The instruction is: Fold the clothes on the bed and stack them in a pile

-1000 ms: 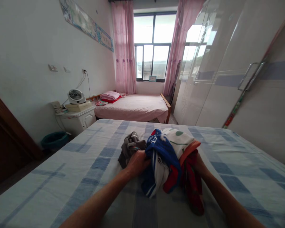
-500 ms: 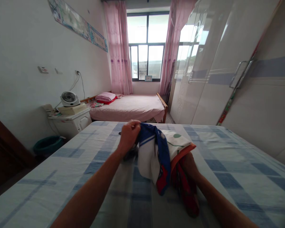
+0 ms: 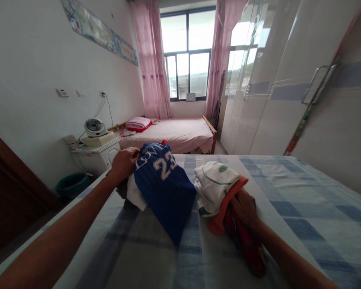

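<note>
My left hand (image 3: 124,162) is closed in a pinch on the upper edge of a blue sports jersey (image 3: 168,186) with "LOVE" and "23" in white letters. The jersey hangs in a point over the bed sheet. Behind it, close to my left wrist, shows some white and dark cloth (image 3: 132,196). My right hand (image 3: 245,208) is on bunched clothes, its fingers closed at the orange hem of a white garment (image 3: 213,186) with a green leaf print. Beneath that hand lies a dark red garment (image 3: 249,249). The fingertips of my right hand are partly hidden.
The clothes are on a bed with a blue-and-white checked sheet (image 3: 291,228). Beyond it stands a pink-covered bed (image 3: 183,134). A small fan (image 3: 95,126) sits on the bedside cabinet (image 3: 100,156), with a green bin (image 3: 74,184) beside it. A glossy wardrobe (image 3: 273,80) lines the right side.
My left hand has moved left with the blue jersey, drawing it away from the white garment and spreading it so the lettering shows. My right hand has stayed at the bunched clothes.
</note>
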Tool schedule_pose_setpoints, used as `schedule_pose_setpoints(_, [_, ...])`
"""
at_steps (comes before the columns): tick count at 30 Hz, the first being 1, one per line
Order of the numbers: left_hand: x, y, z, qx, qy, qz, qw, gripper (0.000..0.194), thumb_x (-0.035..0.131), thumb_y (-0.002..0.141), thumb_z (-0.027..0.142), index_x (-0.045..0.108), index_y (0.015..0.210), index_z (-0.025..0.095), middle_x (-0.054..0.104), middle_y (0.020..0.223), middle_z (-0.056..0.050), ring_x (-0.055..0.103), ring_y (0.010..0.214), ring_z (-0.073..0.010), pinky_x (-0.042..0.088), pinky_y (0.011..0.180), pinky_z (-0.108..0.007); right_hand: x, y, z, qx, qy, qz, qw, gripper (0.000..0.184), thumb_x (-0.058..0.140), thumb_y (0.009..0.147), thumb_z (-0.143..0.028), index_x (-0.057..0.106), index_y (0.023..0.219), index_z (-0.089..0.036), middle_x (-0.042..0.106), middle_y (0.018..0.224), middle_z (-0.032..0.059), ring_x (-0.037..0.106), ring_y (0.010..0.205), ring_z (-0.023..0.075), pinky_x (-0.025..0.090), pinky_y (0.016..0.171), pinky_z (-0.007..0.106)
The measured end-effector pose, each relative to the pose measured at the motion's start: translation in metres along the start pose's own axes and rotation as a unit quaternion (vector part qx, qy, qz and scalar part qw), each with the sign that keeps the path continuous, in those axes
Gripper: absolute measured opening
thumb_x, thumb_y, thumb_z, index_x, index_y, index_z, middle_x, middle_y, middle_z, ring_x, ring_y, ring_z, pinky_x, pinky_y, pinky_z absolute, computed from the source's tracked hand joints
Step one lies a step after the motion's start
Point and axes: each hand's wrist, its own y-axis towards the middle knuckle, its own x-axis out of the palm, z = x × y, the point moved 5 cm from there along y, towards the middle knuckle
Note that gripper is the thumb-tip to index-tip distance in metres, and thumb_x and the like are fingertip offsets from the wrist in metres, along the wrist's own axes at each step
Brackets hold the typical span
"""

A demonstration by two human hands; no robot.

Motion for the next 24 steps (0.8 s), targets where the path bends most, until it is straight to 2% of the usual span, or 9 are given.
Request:
schedule_pose_setpoints(2, [-0.027,0.015,-0.006,-0.037,-0.007,0.037,0.999,0.022,0.050,0.073,0.025,0.068,0.078,0.013,0.061,0.064,-0.001,0.051,0.059,-0.0132,0.038,0.059,-0.022,0.005,-0.001,0.002,-0.014,-0.038,-0.012,0.999,0.024,0.042,0.080,-0.040,0.056,0.073,-0.022,0.061,0.079,0.0079,0.056,0.076,0.0232,0.045,0.075,0.038])
schedule_pose_setpoints(5, [-0.079,0.025,-0.015,-0.110,-0.019,0.270,0.956,0.029,0.045,0.075,0.020,0.067,0.088,0.006,0.062,0.071,-0.002,0.049,0.063,-0.0107,0.041,0.064,-0.020,0.009,-0.004,0.006,-0.035,-0.054,-0.018,0.998,0.024,0.040,0.081,-0.038,0.054,0.070,-0.022,0.061,0.077,0.0084,0.055,0.073,0.0229,0.044,0.074,0.039])
schedule_pose_setpoints(6, [-0.088,0.027,-0.017,-0.102,-0.006,0.295,0.950,0.029,0.045,0.075,0.018,0.066,0.089,0.005,0.062,0.073,-0.002,0.048,0.065,-0.0099,0.041,0.068,-0.020,0.008,-0.005,0.007,-0.044,-0.062,-0.014,0.997,0.025,0.038,0.082,-0.037,0.054,0.070,-0.022,0.061,0.077,0.0088,0.055,0.073,0.0229,0.044,0.075,0.039])
schedule_pose_setpoints(10, [-0.096,0.032,-0.043,-0.110,0.016,0.270,0.957,0.024,0.049,0.073,0.014,0.067,0.085,0.005,0.057,0.064,0.002,0.046,0.061,-0.0089,0.043,0.070,-0.020,0.008,-0.009,0.007,-0.086,-0.099,-0.015,0.991,0.027,0.035,0.084,-0.034,0.057,0.074,-0.023,0.063,0.080,0.0091,0.056,0.075,0.0231,0.044,0.074,0.038])
schedule_pose_setpoints(14, [-0.102,0.022,-0.073,-0.147,0.062,0.364,0.918,0.028,0.048,0.072,0.012,0.067,0.092,0.007,0.058,0.070,0.001,0.048,0.065,-0.0095,0.041,0.070,-0.020,0.008,-0.009,0.005,-0.090,-0.115,-0.018,0.989,0.029,0.035,0.084,-0.034,0.060,0.075,-0.023,0.063,0.075,0.0086,0.057,0.072,0.0234,0.045,0.071,0.037])
schedule_pose_setpoints(16, [-0.090,0.023,-0.081,-0.122,0.125,0.282,0.943,0.027,0.049,0.076,0.017,0.066,0.095,0.011,0.059,0.073,0.002,0.049,0.070,-0.0105,0.041,0.074,-0.021,0.008,-0.008,0.003,-0.092,-0.116,-0.018,0.989,0.029,0.036,0.083,-0.034,0.061,0.074,-0.023,0.064,0.075,0.0085,0.058,0.072,0.0233,0.045,0.070,0.036])
schedule_pose_setpoints(18, [-0.063,0.017,-0.089,-0.115,0.185,0.118,0.969,0.023,0.051,0.078,0.024,0.066,0.093,0.014,0.060,0.072,0.002,0.050,0.070,-0.0127,0.041,0.075,-0.024,0.007,-0.008,0.000,-0.102,-0.111,-0.023,0.988,0.028,0.038,0.081,-0.035,0.062,0.072,-0.024,0.065,0.075,0.0084,0.058,0.072,0.0234,0.046,0.070,0.036])
schedule_pose_setpoints(21, [-0.007,-0.015,-0.089,-0.109,0.232,-0.107,0.960,0.020,0.051,0.078,0.025,0.067,0.084,0.015,0.062,0.077,-0.004,0.053,0.074,-0.0192,0.043,0.071,-0.030,0.006,-0.008,-0.003,-0.092,-0.099,-0.027,0.990,0.025,0.041,0.079,-0.035,0.061,0.069,-0.025,0.065,0.073,0.0078,0.058,0.072,0.0238,0.046,0.069,0.036])
schedule_pose_setpoints(24, [0.036,-0.052,-0.045,0.018,0.209,-0.058,0.976,0.028,0.048,0.079,0.019,0.064,0.101,0.015,0.061,0.105,-0.011,0.053,0.100,-0.0280,0.043,0.084,-0.040,0.006,-0.005,-0.007,-0.054,-0.067,-0.034,0.996,0.024,0.042,0.078,-0.035,0.062,0.069,-0.025,0.066,0.073,0.0073,0.059,0.072,0.0242,0.047,0.068,0.036])
